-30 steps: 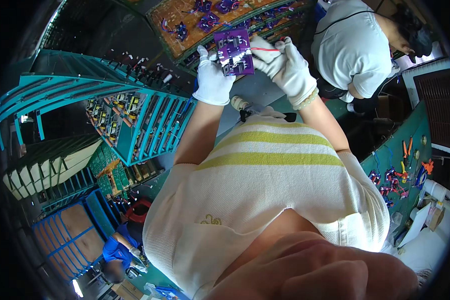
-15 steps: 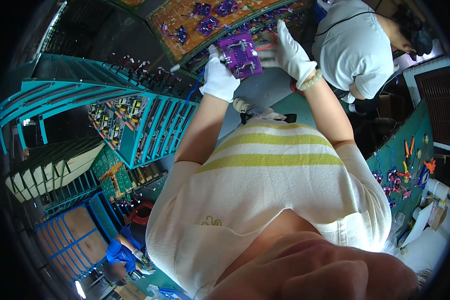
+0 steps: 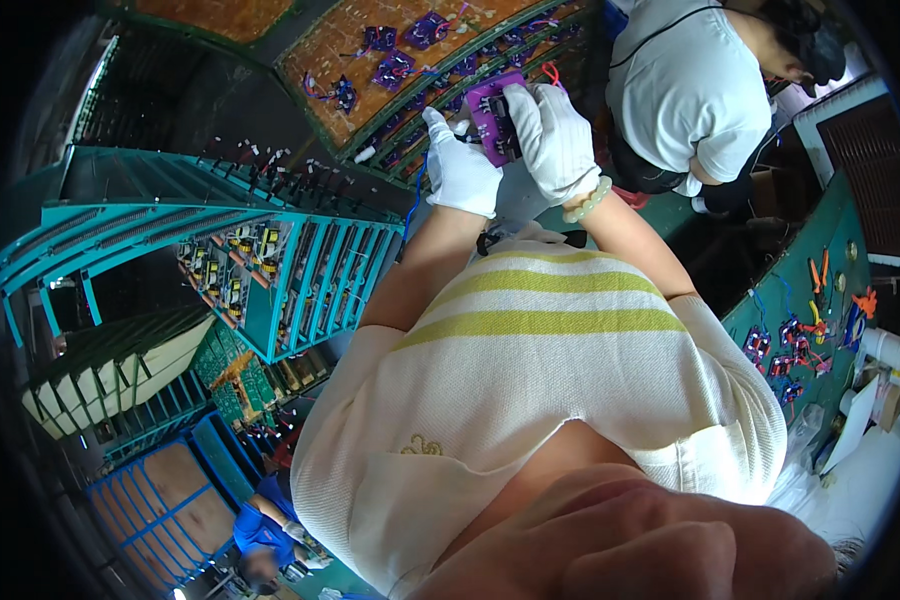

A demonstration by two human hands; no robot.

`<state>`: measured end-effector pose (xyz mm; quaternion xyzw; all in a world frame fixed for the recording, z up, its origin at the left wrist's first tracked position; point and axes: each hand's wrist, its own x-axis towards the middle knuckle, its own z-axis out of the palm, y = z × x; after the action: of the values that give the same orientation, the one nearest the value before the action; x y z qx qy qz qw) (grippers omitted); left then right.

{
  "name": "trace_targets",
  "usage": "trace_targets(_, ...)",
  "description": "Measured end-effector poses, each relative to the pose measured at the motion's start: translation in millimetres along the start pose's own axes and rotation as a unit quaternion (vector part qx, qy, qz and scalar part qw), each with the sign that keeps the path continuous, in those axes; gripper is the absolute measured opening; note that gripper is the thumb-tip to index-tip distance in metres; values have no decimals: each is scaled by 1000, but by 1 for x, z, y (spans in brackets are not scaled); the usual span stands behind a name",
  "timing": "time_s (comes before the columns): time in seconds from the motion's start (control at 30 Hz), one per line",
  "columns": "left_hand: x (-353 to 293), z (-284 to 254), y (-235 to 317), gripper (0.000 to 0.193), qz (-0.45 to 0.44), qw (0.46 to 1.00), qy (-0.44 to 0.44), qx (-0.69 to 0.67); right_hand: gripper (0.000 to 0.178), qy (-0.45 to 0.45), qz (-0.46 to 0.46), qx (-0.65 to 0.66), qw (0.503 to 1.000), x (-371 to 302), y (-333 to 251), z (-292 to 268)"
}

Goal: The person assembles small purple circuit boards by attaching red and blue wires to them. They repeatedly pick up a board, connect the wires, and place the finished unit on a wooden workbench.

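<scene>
A purple circuit board (image 3: pixel 483 118) with dark parts on its face is tilted up on edge in front of me. My right hand (image 3: pixel 555 145), in a white glove, grips it from the right, with fingers over the face. Beside the board's lower left edge is my left hand (image 3: pixel 462 178), also gloved. Its thumb stands apart from the board and its fingers are partly hidden, so any contact there is unclear. A red wire loop (image 3: pixel 552 72) sticks up just beyond my right hand.
Several purple boards with wires lie on a worn brown bench (image 3: pixel 345 60) ahead. Teal slotted racks (image 3: pixel 340 275) stand on the left. A co-worker in a white shirt (image 3: pixel 690 90) is close at right. Pliers (image 3: pixel 818 270) and wired boards lie on a green table (image 3: pixel 785 290).
The board has turned from facing me to a tilted, edge-on pose. My right hand has come in from the right and closed on it; my left thumb has come off it.
</scene>
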<state>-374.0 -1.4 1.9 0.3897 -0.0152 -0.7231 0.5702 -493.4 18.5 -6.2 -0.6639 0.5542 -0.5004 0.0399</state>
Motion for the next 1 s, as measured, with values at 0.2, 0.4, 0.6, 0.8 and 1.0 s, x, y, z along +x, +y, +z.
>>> trace_targets(0.2, 19, -15, 1, 41, -66, 997, -26, -26, 22, 77, -88, 84, 990, -4, 16, -5)
trace_targets(0.4, 73, -73, -11, 33, -33, 928, -371, 30, 25, 36, 14, 202, 979, -10, 17, -2)
trace_targets(0.6, 32, -45, 1, 37, 13, 954, -282, 105, 28, 29, 59, 307, 949, -11, 16, 6)
trace_targets(0.8, 27, -45, 11, 44, -169, 927, -295, -156, 33, 16, 114, 364, 924, -16, 4, 13)
trace_targets(1.0, -2, -23, 13, 58, -86, 984, -154, -6, 24, 50, 55, 251, 965, -6, 13, 12)
